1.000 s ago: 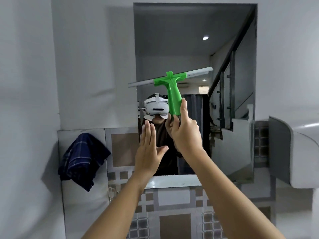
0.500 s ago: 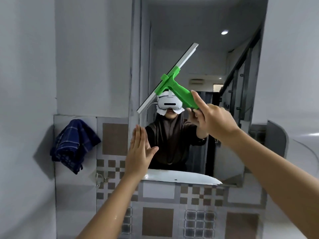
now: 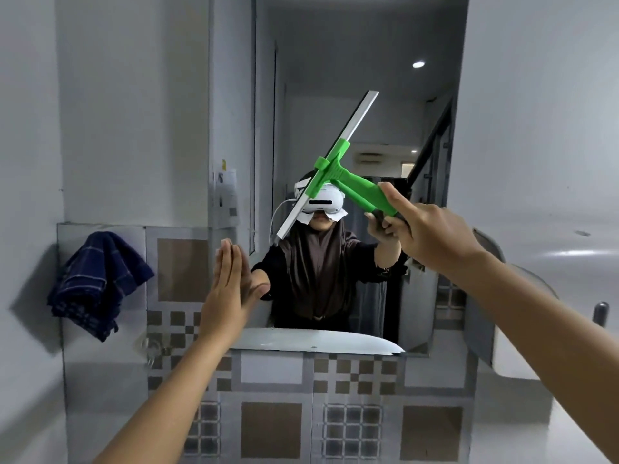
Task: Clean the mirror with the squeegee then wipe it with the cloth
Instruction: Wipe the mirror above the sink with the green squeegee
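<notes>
We hold the squeegee (image 3: 338,169) in our right hand (image 3: 425,229), fingers wrapped round the green handle w/ the thumb laid along its top. The blade runs diagonally, upper end to the right, lower end down-left, in front of the mirror (image 3: 355,112); whether the rubber edge touches the glass we can't tell from here. Our left hand (image 3: 231,289) is open and flat, fingers together and pointing up, holding nothing, at the mirror's lower-left edge; contact w/ the glass unclear. The cloth (image 3: 97,283), dark blue plaid, hangs bunched on the wall well left of the mirror, untouched, so the wipe step isn't begun.

Handling, as we judge it: squeegee looks light, stiff plastic w/ a rigid rail, so one hand at the handle is enough; gripping close to the T-joint should give better control of blade angle. Glass is fragile, so even, moderate pressure. Cloth is soft and limp; pinch it anywhere in the bunch and lift it off.
</notes>
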Tool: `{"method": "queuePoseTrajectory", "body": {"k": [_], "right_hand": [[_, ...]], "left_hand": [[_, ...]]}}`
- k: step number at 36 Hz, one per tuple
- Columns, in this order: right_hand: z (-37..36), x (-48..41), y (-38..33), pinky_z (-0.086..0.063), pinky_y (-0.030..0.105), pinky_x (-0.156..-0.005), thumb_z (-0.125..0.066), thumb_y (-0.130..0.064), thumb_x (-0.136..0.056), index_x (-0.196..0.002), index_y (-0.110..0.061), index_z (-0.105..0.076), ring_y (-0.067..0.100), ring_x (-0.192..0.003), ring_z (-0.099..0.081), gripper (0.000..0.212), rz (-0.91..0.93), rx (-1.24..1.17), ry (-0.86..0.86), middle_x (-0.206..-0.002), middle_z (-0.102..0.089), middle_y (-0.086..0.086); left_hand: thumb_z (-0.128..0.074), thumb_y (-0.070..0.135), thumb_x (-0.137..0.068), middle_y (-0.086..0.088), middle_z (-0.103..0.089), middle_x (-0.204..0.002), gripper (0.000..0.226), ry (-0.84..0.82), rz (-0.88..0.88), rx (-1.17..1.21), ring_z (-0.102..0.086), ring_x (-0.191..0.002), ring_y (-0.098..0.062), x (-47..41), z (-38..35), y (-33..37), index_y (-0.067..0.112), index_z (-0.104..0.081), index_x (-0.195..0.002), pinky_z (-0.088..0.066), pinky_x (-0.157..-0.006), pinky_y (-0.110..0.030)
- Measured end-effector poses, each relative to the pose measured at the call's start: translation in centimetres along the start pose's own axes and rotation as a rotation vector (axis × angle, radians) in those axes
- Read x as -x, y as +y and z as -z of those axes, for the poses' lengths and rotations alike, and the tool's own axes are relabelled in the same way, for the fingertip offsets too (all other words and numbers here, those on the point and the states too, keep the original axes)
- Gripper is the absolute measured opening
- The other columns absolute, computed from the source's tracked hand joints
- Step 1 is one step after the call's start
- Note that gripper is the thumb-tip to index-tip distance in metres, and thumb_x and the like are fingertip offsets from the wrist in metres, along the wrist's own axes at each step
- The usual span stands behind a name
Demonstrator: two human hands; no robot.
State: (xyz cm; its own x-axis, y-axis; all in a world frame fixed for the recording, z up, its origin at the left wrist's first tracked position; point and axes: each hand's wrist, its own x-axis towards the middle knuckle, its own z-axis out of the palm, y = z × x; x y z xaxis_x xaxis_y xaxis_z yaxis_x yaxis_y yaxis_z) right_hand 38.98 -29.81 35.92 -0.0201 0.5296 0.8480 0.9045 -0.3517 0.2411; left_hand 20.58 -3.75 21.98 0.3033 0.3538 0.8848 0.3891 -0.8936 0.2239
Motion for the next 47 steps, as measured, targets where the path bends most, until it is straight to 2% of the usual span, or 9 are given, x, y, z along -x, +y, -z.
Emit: {"method": "queuePoseTrajectory", "body": {"k": [9, 13, 18, 23, 26, 30, 33, 40, 47], "right_hand": [[0.4, 4.8, 0.5, -0.03, 0.03, -0.047, -0.047, -0.024, -0.09, -0.139, -0.016, -0.039, 0.031, -0.047, -0.046, 0.051, -0.145, -0.016, 0.056, -0.066, -0.061, 0.019], [-0.6, 5.6, -0.2, -0.029, 0.031, -0.051, -0.055, -0.015, -0.089, -0.142, -0.02, -0.032, 0.038, -0.056, -0.055, 0.058, -0.247, -0.044, 0.033, -0.072, -0.061, 0.021], [-2.4, 6.1, -2.8, -0.032, 0.031, -0.051, -0.048, -0.019, -0.093, -0.145, -0.019, -0.024, 0.03, -0.054, -0.048, 0.057, -0.351, -0.184, 0.065, -0.069, -0.057, 0.014], [-4.6, 7.6, -6.2, -0.037, 0.032, -0.047, -0.046, -0.021, -0.094, -0.146, -0.02, -0.018, 0.029, -0.051, -0.048, 0.058, -0.495, -0.316, 0.141, -0.068, -0.061, 0.016], [-5.4, 7.8, -8.2, -0.049, 0.04, -0.048, -0.042, -0.028, -0.095, -0.144, -0.03, -0.013, 0.03, -0.053, -0.054, 0.057, -0.615, -0.39, 0.149, -0.069, -0.06, 0.014], [-5.9, 7.8, -10.7, -0.052, 0.046, -0.052, -0.04, -0.031, -0.096, -0.144, -0.031, -0.011, 0.029, -0.053, -0.054, 0.056, -0.732, -0.459, 0.171, -0.069, -0.059, 0.013], [-6.1, 7.4, -12.9, -0.052, 0.043, -0.053, -0.041, -0.03, -0.096, -0.146, -0.03, -0.011, 0.027, -0.055, -0.054, 0.058, -0.827, -0.512, 0.196, -0.066, -0.058, 0.013], [-6.1, 5.2, -18.7, -0.037, 0.019, -0.044, -0.042, -0.023, -0.097, -0.146, -0.025, -0.016, 0.01, -0.052, -0.048, 0.056, -1.021, -0.756, 0.307, -0.063, -0.05, -0.001], [-6.4, 2.2, -23.5, -0.037, 0.004, -0.046, -0.04, -0.025, -0.098, -0.147, -0.023, -0.014, 0.001, -0.058, -0.049, 0.055, -1.117, -0.908, 0.386, -0.069, -0.045, -0.016]], "left_hand": [[-0.053, 0.047, -0.083, 0.0, 0.017, -0.154, 0.095, -0.051, -0.017, 0.063, 0.023, -0.138, -0.003, 0.7, 0.2, 0.5, 0.012, 0.012, -0.144, -0.008, -0.107, -0.022], [-0.051, 0.049, -0.083, -0.002, 0.015, -0.155, 0.094, -0.026, -0.016, 0.041, 0.015, -0.142, -0.012, 0.4, 0.4, 0.3, 0.009, 0.007, -0.146, -0.012, -0.108, -0.026], [-0.048, 0.051, -0.083, -0.006, 0.01, -0.156, 0.092, -0.003, -0.008, 0.03, 0.009, -0.144, -0.017, -0.1, 0.2, 0.0, 0.005, 0.001, -0.146, -0.019, -0.112, -0.032], [-0.04, 0.058, -0.087, -0.007, 0.008, -0.155, 0.089, -0.005, -0.023, 0.066, 0.018, -0.14, -0.006, 0.1, 0.2, -0.2, 0.006, 0.0, -0.146, -0.023, -0.112, -0.039], [-0.052, 0.047, -0.085, -0.005, 0.008, -0.154, 0.089, -0.012, 0.003, 0.104, 0.025, -0.136, 0.002, 0.1, 0.4, -0.1, 0.004, -0.003, -0.147, -0.031, -0.109, -0.046], [-0.058, 0.04, -0.087, -0.002, 0.012, -0.153, 0.089, -0.037, -0.002, 0.104, 0.023, -0.138, -0.007, 0.2, 0.6, -0.1, 0.006, -0.001, -0.147, -0.027, -0.112, -0.044], [-0.057, 0.039, -0.089, -0.005, 0.011, -0.154, 0.088, -0.047, -0.048, 0.064, 0.011, -0.142, -0.018, 0.2, 0.6, -0.6, 0.004, 0.0, -0.146, -0.006, -0.115, -0.034], [-0.055, 0.036, -0.091, -0.006, 0.013, -0.156, 0.089, -0.093, -0.087, 0.114, 0.009, -0.144, -0.021, 1.1, 0.2, -1.4, 0.011, 0.011, -0.145, -0.023, -0.113, -0.05], [-0.067, 0.03, -0.082, -0.012, -0.001, -0.156, 0.094, -0.141, -0.148, 0.048, 0.0, -0.143, -0.025, 3.1, -0.1, -2.9, 0.004, -0.004, -0.146, -0.009, -0.115, -0.041]]}}
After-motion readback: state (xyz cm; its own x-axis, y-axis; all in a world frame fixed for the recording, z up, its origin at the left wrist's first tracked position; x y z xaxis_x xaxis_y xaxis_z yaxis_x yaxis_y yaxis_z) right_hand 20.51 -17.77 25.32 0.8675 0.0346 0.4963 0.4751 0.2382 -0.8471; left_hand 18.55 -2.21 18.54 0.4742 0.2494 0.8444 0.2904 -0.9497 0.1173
